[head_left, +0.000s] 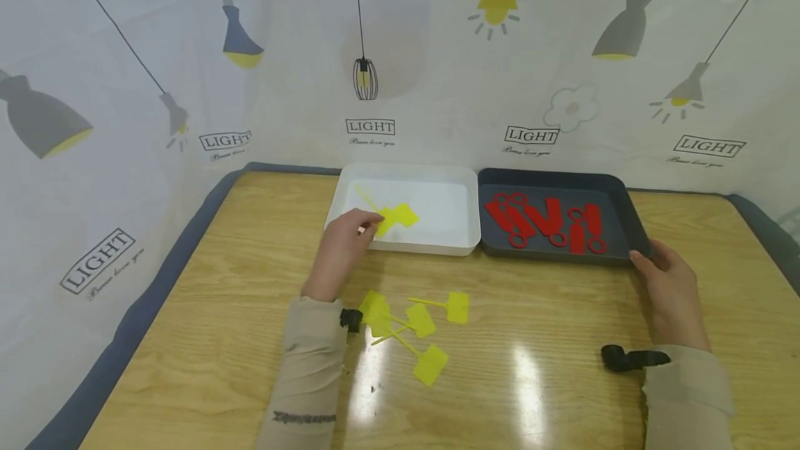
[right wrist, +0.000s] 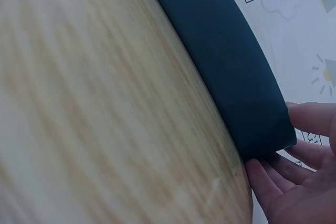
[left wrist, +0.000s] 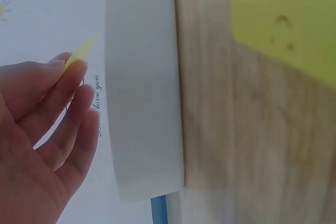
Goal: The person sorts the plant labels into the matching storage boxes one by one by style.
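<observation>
While the left hand (head_left: 340, 248) pinches a yellow tag (left wrist: 84, 51) at the white tray (head_left: 450, 189), fingers nearly closed, the right hand (head_left: 675, 290) grips the dark tray (head_left: 590, 187) by its near right corner, fingers bent about it. Trays side by side. Yellow tags in the white tray, partly masked by the left hand; count unclear. Red tags (head_left: 553, 217) in the dark one. Loose yellow tags (head_left: 459, 307) on the tabletop (head_left: 469, 394), some overlapping, beside the left sleeve (head_left: 312, 367). Printed backdrop (head_left: 431, 89) behind.
</observation>
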A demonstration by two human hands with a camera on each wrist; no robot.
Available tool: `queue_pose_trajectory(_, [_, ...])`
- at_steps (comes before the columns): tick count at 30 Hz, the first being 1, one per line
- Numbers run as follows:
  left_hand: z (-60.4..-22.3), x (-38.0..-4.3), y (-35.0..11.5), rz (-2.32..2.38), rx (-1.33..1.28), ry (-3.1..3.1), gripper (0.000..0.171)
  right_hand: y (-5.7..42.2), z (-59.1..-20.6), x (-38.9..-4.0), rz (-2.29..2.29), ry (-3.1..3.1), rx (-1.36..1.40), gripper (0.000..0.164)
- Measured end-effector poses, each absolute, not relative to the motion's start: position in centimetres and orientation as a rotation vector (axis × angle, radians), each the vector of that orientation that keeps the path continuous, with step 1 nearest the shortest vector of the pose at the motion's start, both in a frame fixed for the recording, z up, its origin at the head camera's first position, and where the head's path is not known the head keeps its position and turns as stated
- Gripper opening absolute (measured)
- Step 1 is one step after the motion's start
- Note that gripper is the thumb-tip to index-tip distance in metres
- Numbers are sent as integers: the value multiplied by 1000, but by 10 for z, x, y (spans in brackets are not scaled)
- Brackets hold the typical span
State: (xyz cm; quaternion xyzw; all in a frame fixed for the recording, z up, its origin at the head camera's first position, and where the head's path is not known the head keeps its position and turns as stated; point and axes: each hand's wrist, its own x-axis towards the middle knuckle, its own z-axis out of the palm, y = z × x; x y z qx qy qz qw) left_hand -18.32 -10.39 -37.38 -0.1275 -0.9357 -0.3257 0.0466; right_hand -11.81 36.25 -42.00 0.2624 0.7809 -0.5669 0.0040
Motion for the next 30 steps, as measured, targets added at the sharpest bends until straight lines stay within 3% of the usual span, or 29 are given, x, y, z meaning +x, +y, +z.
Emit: queue_pose_trajectory(30, [-393,-191,-95,-861,-371,-3128,40,363,-419,-117,-1818,2416,821,74])
